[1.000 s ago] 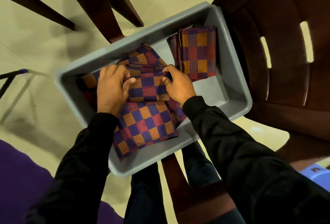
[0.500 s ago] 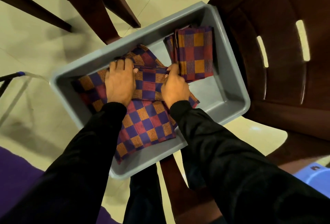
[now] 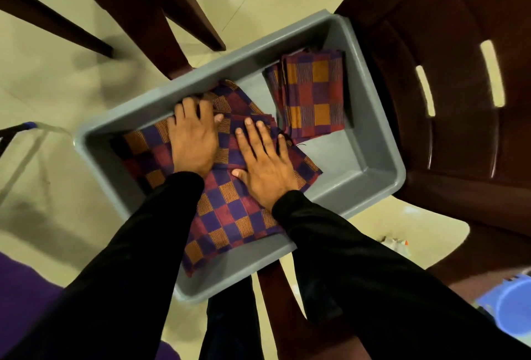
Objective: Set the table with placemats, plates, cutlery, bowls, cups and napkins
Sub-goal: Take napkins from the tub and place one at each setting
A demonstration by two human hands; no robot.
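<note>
A grey plastic tub [image 3: 370, 141] sits raised above a pale tiled floor [image 3: 57, 78], among dark brown chairs [image 3: 459, 101]; what carries it cannot be told.

Inside the tub, a loose pile of checked cloth napkins [image 3: 230, 210] in purple, maroon and orange fills the left and middle part. The lowest cloth in this pile drapes over the tub's near rim. A second, neatly folded stack of napkins [image 3: 313, 95] of the same pattern lies in the far right corner, leaning close to the right wall. The two groups lie just beside each other at the folded stack's lower left corner; whether they touch cannot be told.

The left hand [image 3: 194, 138] lies palm down on the loose pile near the tub's far wall. Its fingers reach toward the far edge of the cloth and look slightly curled at the tips; that area is blurred, so whether they grip a fold cannot be told. The right hand [image 3: 265, 164] lies flat on the same pile, fingers straight and spread, pressing the cloth down, with the thumb out to the left. Both arms wear black sleeves [image 3: 359, 259].

A blue plastic container [image 3: 514, 305] shows at the lower right edge, and a purple surface [image 3: 20, 296] at the lower left.
</note>
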